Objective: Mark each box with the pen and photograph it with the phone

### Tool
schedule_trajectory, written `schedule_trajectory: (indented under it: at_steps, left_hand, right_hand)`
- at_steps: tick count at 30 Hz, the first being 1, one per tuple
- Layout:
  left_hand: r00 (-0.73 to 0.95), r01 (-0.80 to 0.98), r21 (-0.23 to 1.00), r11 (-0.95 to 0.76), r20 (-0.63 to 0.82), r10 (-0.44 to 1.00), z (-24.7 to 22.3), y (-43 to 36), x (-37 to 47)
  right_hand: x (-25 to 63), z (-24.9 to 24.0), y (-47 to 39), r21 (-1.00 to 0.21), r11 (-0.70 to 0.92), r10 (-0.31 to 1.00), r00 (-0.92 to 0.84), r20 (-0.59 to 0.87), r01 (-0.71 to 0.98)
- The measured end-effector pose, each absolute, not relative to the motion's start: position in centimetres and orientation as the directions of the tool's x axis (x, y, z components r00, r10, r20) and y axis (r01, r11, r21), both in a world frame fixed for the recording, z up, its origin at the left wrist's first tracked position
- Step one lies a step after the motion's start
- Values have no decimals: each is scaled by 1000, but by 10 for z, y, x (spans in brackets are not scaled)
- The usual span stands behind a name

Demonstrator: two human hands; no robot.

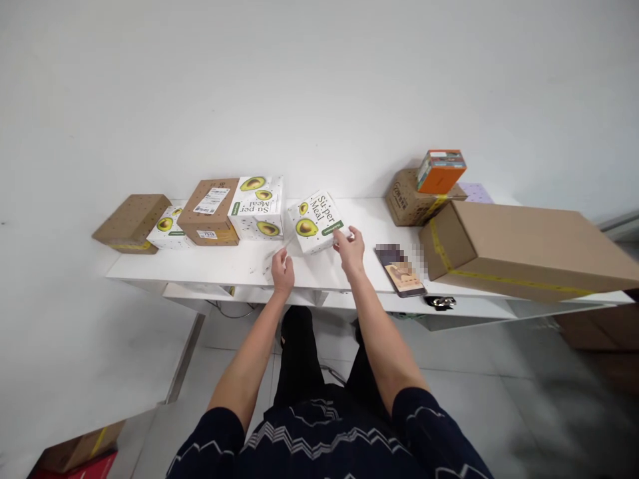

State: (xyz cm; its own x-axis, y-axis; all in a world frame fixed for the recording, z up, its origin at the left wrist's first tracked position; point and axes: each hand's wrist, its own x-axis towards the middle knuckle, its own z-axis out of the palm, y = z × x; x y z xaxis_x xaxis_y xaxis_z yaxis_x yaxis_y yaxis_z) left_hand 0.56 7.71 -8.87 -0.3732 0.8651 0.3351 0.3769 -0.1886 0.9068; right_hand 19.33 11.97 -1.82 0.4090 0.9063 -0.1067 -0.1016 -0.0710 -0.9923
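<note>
A white box with avocado prints (pixel 316 221) is tilted above the white shelf top, at the middle of the view. My right hand (pixel 351 249) grips its lower right corner, thumb and fingers at the edge. My left hand (pixel 283 271) is left of and below the box, its fingers pinched on a thin clear film (pixel 273 263) that is hard to make out. Another avocado box (pixel 257 207) stands just to the left, beside a brown carton with labels (pixel 210 211).
Farther left are a small avocado box (pixel 170 228) and a brown box (pixel 134 223). To the right lie a phone (pixel 401 269), a small carton (pixel 412 199) under an orange box (pixel 442 171), and a long taped carton (pixel 524 249). The shelf's front edge (pixel 349 287) runs before my body.
</note>
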Motion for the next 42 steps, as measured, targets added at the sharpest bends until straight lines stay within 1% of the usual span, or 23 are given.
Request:
schedule_trajectory:
  at_steps: [2, 4, 6, 9, 11, 12, 13, 15, 17, 18, 20, 22, 25, 27, 30, 32, 33, 35, 37, 40, 42]
  left_hand:
    - [-411, 319, 931, -177, 304, 860, -88, 78, 3]
    - [-435, 255, 952, -171, 271, 859, -87, 78, 0]
    - [-455, 198, 967, -159, 235, 859, -85, 76, -3]
    - [-471, 132, 982, -134, 181, 864, -81, 71, -7]
    - [-455, 95, 987, -129, 158, 876, -79, 67, -9]
    - [-443, 70, 989, -127, 145, 885, -78, 64, -9]
    - [-430, 42, 992, -123, 129, 894, -76, 62, -9]
    - [-399, -16, 995, -103, 89, 913, -74, 58, -9]
    - [-372, -45, 996, -77, 55, 927, -71, 56, -9]
    - [-361, -50, 997, -66, 44, 932, -70, 55, -9]
    - [-352, -61, 997, -51, 26, 936, -67, 56, -7]
    - [-361, -93, 995, -42, 6, 933, -63, 57, -5]
    - [-384, -179, 983, -28, -44, 922, -62, 50, -3]
    - [-395, -190, 982, 2, -78, 915, -66, 36, -3]
    - [-406, -69, 991, 113, -131, 905, -73, 6, -8]
    - [-371, -6, 978, 211, -198, 907, -75, -11, -10]
    - [-338, -6, 968, 253, -240, 910, -74, -16, -10]
    - [-264, -77, 948, 309, -318, 911, -68, -21, -6]
    - [-228, -198, 925, 324, -365, 903, -58, -18, 1]
    - [-260, -326, 893, 311, -401, 878, -43, -11, 11]
    - [-303, -332, 900, 281, -384, 872, -33, -9, 13]
  right_hand:
    - [182, -20, 85, -947, -123, 888, 393, -239, -297]
    - [172, -22, 53, -898, -167, 876, 356, -325, -408]
    - [163, -25, 28, -865, -218, 870, 312, -382, -452]
    - [156, -31, 3, -847, -283, 870, 252, -425, -450]
    - [159, -35, -5, -863, -301, 882, 225, -414, -405]
    - [162, -37, -7, -883, -312, 893, 210, -399, -352]
    - [167, -38, -9, -907, -322, 905, 191, -379, -273]
    - [178, -40, -10, -941, -334, 929, 147, -339, -60]
    - [189, -41, -12, -938, -318, 947, 103, -305, 136]
    - [194, -41, -13, -930, -306, 952, 86, -294, 205]
    - [200, -40, -14, -913, -287, 958, 65, -281, 289]
    - [202, -40, -15, -904, -263, 965, 82, -250, 336]
    - [200, -42, -15, -898, -207, 976, 142, -163, 388]
    - [199, -43, -14, -895, -172, 979, 174, -108, 411]
    - [198, -45, -13, -897, -131, 977, 209, -44, 422]
    - [196, -44, -12, -905, -123, 975, 220, -33, 407]
    - [195, -44, -12, -911, -126, 975, 216, -41, 393]
    - [191, -42, -12, -922, -129, 978, 200, -58, 365]
    - [186, -41, -13, -931, -129, 980, 187, -68, 341]
    - [179, -39, -18, -943, -130, 982, 174, -79, 305]
    - [178, -38, -21, -955, -138, 986, 130, -107, 263]
